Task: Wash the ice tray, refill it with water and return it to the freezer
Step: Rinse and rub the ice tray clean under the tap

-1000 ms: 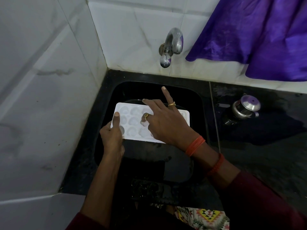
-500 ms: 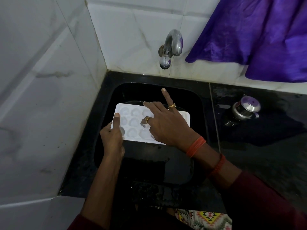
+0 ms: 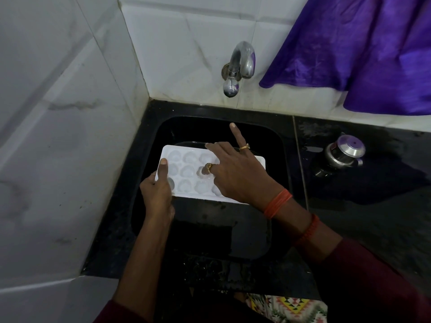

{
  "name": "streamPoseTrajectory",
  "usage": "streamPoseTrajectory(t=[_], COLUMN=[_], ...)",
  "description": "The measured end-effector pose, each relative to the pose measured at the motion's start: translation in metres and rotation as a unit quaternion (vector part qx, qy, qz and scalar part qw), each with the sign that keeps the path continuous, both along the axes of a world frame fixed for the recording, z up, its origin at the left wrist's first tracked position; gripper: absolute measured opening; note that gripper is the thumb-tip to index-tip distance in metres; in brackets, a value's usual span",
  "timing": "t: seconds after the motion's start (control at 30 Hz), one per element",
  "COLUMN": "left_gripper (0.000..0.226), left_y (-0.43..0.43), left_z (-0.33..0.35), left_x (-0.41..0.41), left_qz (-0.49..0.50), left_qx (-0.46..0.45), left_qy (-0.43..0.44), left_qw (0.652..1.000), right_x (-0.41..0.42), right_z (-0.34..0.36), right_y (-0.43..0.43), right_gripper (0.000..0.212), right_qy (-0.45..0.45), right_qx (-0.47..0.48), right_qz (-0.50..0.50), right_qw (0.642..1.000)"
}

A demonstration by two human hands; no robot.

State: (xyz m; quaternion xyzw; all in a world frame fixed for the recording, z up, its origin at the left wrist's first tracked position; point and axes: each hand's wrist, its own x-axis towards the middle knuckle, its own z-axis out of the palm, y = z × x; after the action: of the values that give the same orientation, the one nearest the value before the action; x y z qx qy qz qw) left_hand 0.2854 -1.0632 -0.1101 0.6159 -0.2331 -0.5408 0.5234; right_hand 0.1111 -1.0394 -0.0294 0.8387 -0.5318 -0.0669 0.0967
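A white ice tray (image 3: 186, 170) with round cups is held level over the black sink (image 3: 275, 141). My left hand (image 3: 157, 192) grips its left end, thumb lying on the top face. My right hand (image 3: 235, 173) lies over the tray's middle and right part. One finger dips into a cup, another touches the far rim, and one finger points up and away. The tray's right half is mostly hidden under that hand. A steel tap (image 3: 238, 66) juts from the tiled wall above the sink; no water runs from it.
A small steel pot (image 3: 345, 151) stands on the wet black counter (image 3: 373, 206) right of the sink. A purple cloth (image 3: 363, 47) hangs at the upper right. White tiled walls (image 3: 58, 136) close in the left side and the back.
My right hand's fingers have shifted slightly over the cups. The tray and my left hand have stayed in place.
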Motion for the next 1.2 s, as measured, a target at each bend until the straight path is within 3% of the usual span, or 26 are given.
streamPoseTrajectory(t=[0.23,0.4,0.67,1.2], left_gripper=[0.030,0.030,0.030,0.029], left_y=[0.000,0.000,0.001,0.004], left_z=[0.000,-0.001,-0.006,-0.001], left_x=[0.000,-0.002,-0.002,-0.008], left_qz=[0.001,-0.001,-0.006,0.001], left_qx=[0.001,0.007,-0.002,0.003], left_qy=[-0.006,-0.006,-0.011,-0.010], left_qw=[1.000,1.000,1.000,1.000], right_x=[-0.003,-0.004,-0.008,-0.007], right_z=[-0.001,-0.001,0.003,-0.012], right_y=[-0.001,0.000,-0.004,-0.009], right_gripper=[0.023,0.028,0.033,0.032], right_qy=[-0.054,-0.021,-0.041,-0.050], right_qx=[-0.035,0.000,-0.044,-0.019], right_qz=[0.015,0.012,-0.018,-0.023], right_qw=[0.998,1.000,0.998,0.998])
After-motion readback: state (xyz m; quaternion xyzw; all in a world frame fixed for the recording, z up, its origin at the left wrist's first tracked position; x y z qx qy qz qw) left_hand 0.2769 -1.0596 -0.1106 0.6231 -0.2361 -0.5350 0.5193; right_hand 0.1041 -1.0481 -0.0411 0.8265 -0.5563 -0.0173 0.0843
